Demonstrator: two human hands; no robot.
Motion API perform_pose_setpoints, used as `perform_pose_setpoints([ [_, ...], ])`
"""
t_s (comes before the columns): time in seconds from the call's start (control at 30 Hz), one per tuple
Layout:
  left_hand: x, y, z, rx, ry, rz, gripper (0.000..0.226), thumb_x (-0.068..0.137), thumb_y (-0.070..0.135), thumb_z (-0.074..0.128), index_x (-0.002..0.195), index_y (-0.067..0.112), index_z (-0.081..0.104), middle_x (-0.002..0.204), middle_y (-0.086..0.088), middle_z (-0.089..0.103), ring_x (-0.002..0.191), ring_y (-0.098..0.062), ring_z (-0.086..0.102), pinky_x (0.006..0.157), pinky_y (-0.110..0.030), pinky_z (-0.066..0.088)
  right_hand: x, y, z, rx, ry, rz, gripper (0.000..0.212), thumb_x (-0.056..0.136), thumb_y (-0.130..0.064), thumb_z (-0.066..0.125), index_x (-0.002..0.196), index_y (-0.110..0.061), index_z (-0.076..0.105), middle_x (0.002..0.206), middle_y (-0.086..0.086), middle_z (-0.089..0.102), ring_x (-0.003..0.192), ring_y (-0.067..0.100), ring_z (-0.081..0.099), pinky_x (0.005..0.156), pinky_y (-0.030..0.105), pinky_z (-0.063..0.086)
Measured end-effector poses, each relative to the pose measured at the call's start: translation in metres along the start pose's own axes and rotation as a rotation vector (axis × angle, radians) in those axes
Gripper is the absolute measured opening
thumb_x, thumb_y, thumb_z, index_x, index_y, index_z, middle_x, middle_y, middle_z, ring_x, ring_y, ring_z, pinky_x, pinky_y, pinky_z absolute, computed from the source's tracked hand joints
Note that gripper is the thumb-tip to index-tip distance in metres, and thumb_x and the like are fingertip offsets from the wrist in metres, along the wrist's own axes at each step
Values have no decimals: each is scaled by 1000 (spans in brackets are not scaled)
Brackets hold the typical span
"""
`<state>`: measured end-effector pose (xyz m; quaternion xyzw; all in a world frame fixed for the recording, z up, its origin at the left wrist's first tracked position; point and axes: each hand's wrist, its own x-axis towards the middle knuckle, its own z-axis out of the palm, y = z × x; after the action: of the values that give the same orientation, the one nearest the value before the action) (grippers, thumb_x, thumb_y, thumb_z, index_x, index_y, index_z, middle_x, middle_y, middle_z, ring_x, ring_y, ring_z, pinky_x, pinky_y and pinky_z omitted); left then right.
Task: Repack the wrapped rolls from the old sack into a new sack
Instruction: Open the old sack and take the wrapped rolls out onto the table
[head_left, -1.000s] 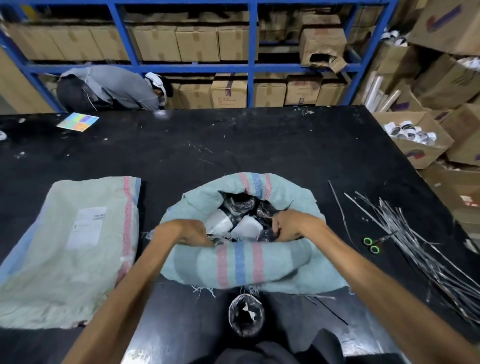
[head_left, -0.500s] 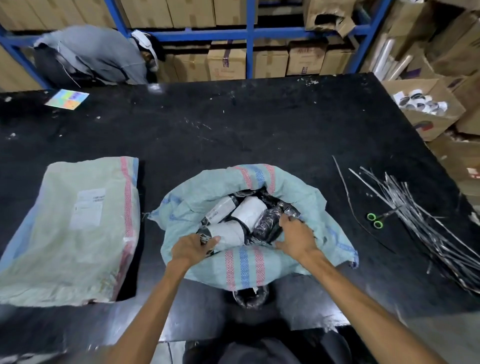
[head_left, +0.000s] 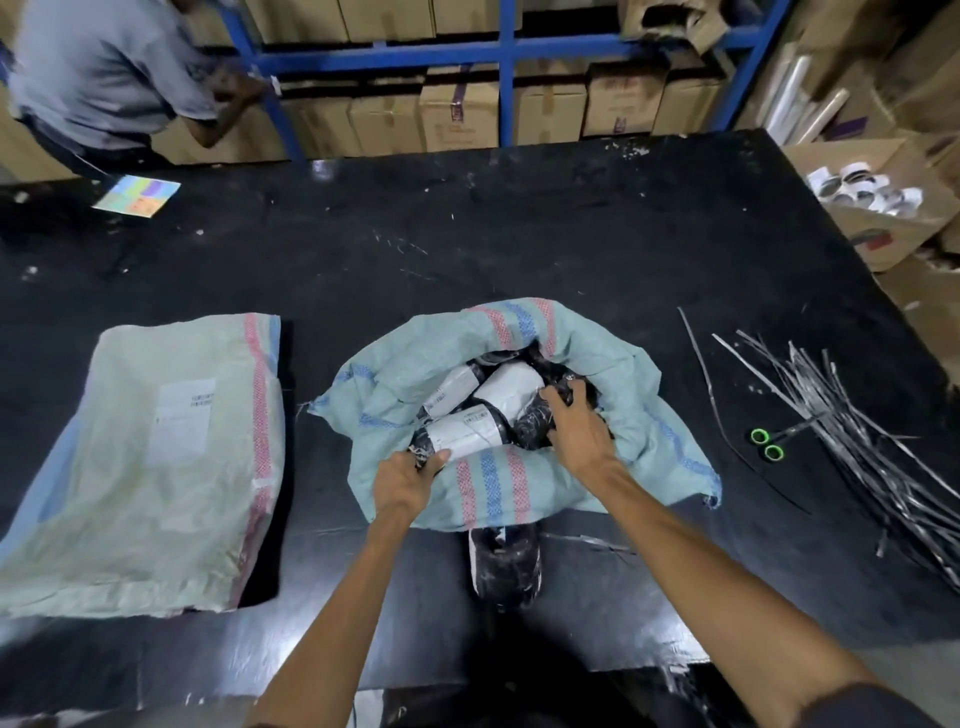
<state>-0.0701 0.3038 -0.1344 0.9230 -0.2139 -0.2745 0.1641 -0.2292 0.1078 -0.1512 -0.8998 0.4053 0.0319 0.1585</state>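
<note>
1. The left hand (head_left: 402, 480) curls its fingers round the near end of a white-labelled roll (head_left: 462, 436), at the 7 o'clock edge of the sack's mouth.
2. The right hand (head_left: 576, 436) grips a black-wrapped roll (head_left: 535, 428) at the mouth's 3 o'clock side. The hands are apart, each clamped on its own roll.
3. More wrapped rolls (head_left: 511, 387) lie packed together inside the open sack (head_left: 498, 483). It is pale green woven cloth with red and blue stripes, and it sits mid-bench with its rim slumped down.
4. A dark roll (head_left: 504, 566) lies on the black bench (head_left: 467, 234) at the sack's 6 o'clock, its far end tucked under the sack's edge.
5. At 9 o'clock, apart from the open sack, a flat sack (head_left: 156, 467) with a white label lies on the bench.
6. At 3 o'clock, green-handled scissors (head_left: 766, 444) rest against a loose bundle of silvery strips (head_left: 857, 431).
7. At 10 o'clock, a multicoloured card (head_left: 136, 195) lies near the far edge. Beyond it, a person (head_left: 104, 73) in a grey shirt reaches toward a blue rack (head_left: 506, 52) of cardboard boxes (head_left: 457, 111).
</note>
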Motion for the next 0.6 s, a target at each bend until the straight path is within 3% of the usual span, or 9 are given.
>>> perform_pose_setpoints([
  [0.07,4,15,-5,-3,33,-6,60,87,64,59,63,10,53,61,-5,60,55,-18,56,49,-27,39,12,2,-9,16,-5,5,72,81,1,70,140,-23,37,147,17,24,91,33,64,79,42,59],
  [0.17,-1,42,-20,232,154,11,48,88,54,67,90,5,69,89,-9,72,82,-24,71,65,-32,53,22,10,-18,60,-58,-9,74,77,-14,77,139,-24,38,144,14,28,101,33,62,86,42,58],
  [0.27,-13,70,-31,408,271,66,42,90,44,64,106,6,66,96,-9,72,89,-26,71,68,-35,56,23,17,-21,89,-86,-31,75,76,-21,78,140,-25,39,142,12,33,105,32,61,86,42,57],
  [0.37,-12,89,-36,396,416,296,32,89,34,66,105,7,65,97,-11,69,99,-29,62,75,-40,54,22,15,-25,74,-50,-38,74,73,-27,77,138,-22,42,136,10,39,109,29,57,80,42,58],
  [0.47,13,102,-30,225,326,473,18,89,21,65,94,5,70,91,-14,68,85,-31,65,70,-39,55,26,12,-31,-6,49,-112,64,74,-19,73,133,-17,49,132,8,46,117,28,49,80,42,58],
  [0.6,51,108,-16,227,-32,421,25,91,25,60,97,2,68,96,-15,70,91,-32,67,73,-39,54,47,6,-38,69,84,-239,47,82,-10,62,129,-8,59,128,10,57,117,30,52,94,39,52],
])
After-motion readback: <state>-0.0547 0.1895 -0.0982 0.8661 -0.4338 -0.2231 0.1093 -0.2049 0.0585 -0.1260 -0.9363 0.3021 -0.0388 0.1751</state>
